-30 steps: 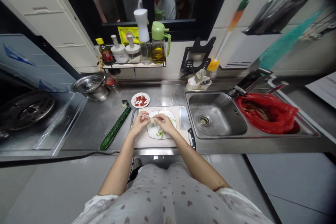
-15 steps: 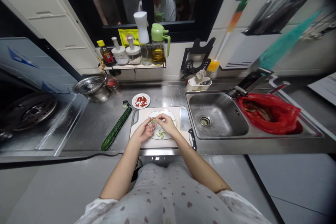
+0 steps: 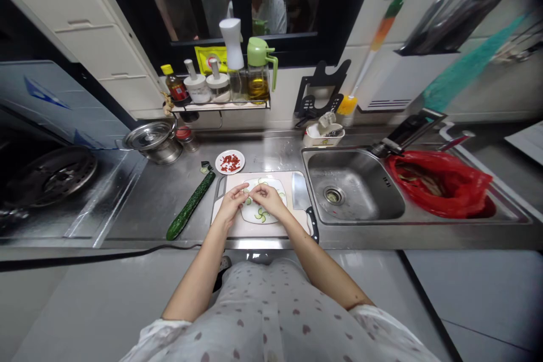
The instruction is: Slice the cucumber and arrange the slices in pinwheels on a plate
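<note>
- Bringing both hands together over the white plate [image 3: 250, 217] near the frame's centre, the person works just above a swirl of cucumber slices [image 3: 260, 215] in its lower middle.
- The left hand [image 3: 233, 202] has its fingers loosely curved; the right hand [image 3: 268, 201] draws thumb and forefinger close together, tips near the left's. I cannot tell whether either pinches anything.
- A green slice [image 3: 248, 201] shows just below the left fingertips; held or lying on the plate, I cannot tell.
- A light fingertip grip suits such thin pieces; hard pressure would probably bend or tear them.
- Wrists are best kept clear of the swirl, lest they nudge it.
- The knife [image 3: 300, 191], right of centre on the cutting board [image 3: 231, 231], deserves care near the right forearm.
</note>
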Motion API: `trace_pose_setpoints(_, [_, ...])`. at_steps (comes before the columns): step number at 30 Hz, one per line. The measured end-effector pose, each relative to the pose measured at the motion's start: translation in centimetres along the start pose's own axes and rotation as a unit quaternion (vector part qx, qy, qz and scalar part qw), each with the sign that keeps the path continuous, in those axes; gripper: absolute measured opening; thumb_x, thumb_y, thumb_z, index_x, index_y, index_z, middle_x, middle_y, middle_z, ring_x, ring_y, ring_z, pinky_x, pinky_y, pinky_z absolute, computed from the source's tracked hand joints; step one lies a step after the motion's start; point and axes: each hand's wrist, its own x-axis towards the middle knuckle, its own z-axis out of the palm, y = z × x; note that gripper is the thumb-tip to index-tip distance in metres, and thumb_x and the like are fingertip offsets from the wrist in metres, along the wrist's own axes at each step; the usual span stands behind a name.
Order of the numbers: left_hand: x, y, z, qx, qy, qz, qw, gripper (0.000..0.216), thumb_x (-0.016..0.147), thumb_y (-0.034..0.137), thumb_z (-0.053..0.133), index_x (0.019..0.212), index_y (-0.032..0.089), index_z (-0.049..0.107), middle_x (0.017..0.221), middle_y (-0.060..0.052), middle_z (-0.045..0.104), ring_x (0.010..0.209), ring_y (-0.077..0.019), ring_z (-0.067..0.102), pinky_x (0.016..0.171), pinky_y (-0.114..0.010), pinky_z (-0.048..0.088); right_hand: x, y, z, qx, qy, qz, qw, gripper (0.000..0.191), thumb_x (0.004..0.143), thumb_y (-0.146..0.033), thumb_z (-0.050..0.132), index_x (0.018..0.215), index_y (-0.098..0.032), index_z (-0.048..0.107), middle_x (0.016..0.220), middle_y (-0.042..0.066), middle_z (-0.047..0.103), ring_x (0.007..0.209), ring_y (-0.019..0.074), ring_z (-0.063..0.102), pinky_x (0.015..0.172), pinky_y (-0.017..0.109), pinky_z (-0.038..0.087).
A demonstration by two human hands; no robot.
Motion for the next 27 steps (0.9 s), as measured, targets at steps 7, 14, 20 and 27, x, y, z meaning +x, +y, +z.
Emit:
trace_pose_setpoints(7, [0.4,-0.4,0.3,0.139,0.053,0.142,0.979,0.040,0.069,0.036,0.072,0.103,0.016,0.069,0.075,0.000,0.057,0.065,-0.0091,0.046,0.064,-0.022,0.040,0.6,-0.2,0.5,-0.023,0.021,0.011,0.999,0.008,0.070,-0.024,0.057,0.066,-0.018,0.058,0.054,-0.004,0.055,0.050,0.0086,0.050,0.050,0.019,0.040])
trace_pose_setpoints(14, [1.0,0.0,0.1,0.220,0.078,0.200,0.952,0.030,0.074,0.035,0.066,0.098,0.017,0.066,0.082,-0.003,0.062,0.066,-0.0117,0.048,0.064,-0.023,0.041,2.0,-0.2,0.6,-0.043,0.020,0.019,0.999,0.006,0.067,-0.019,0.053,0.062,-0.018,0.056,0.052,-0.004,0.055,0.051,0.0090,0.051,0.052,0.019,0.041])
trace_pose_setpoints(20, [2.1,-1.4,-1.3,0.246,0.107,0.159,0.950,0.021,0.072,0.033,0.067,0.086,0.017,0.064,0.076,-0.002,0.061,0.064,-0.0113,0.049,0.064,-0.024,0.041,3.8,1.2,-0.6,-0.148,-0.058,0.037,0.987,0.006,0.068,-0.020,0.060,0.065,-0.016,0.063,0.057,-0.003,0.060,0.055,0.0097,0.053,0.057,0.020,0.041])
trace_pose_setpoints(27, [3.2,-3.4,-2.5,0.273,0.136,0.110,0.946,0.018,0.070,0.028,0.068,0.085,0.017,0.065,0.073,-0.001,0.063,0.062,-0.0115,0.054,0.065,-0.024,0.044,4.7,2.7,-0.4,-0.288,-0.042,0.015,0.957,0.005,0.072,-0.020,0.064,0.074,-0.017,0.067,0.073,-0.001,0.067,0.070,0.0116,0.057,0.066,0.021,0.041])
